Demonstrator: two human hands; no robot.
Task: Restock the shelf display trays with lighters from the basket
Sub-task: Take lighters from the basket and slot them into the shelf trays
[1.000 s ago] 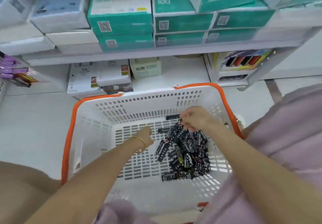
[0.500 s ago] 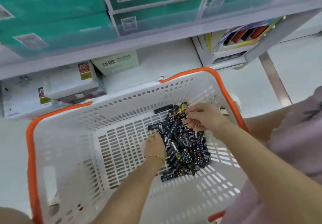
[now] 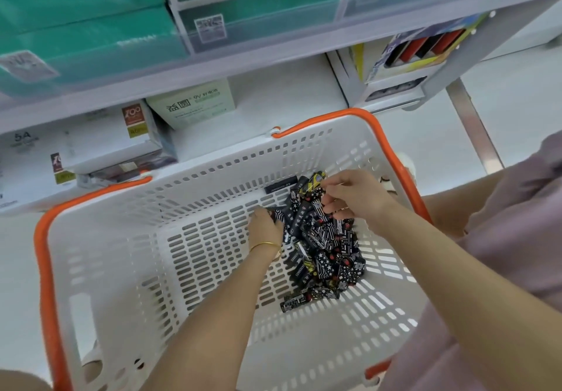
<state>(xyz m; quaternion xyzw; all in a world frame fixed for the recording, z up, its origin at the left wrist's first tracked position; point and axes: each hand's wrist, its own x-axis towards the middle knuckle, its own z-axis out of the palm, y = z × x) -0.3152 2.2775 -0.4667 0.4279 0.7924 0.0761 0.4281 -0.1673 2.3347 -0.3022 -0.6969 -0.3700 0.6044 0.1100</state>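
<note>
The scene is viewed from head height, angled forward and steeply downward, close above the basket (image 3: 213,177), with shelving (image 3: 273,53) beyond.

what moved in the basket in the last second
The left hand reached forward across the basket to the left edge of the lighters and now touches them; whether it grips one is hidden. The right hand stayed at the pile's far end, fingers curled on lighters. The pile looks unchanged.
</note>
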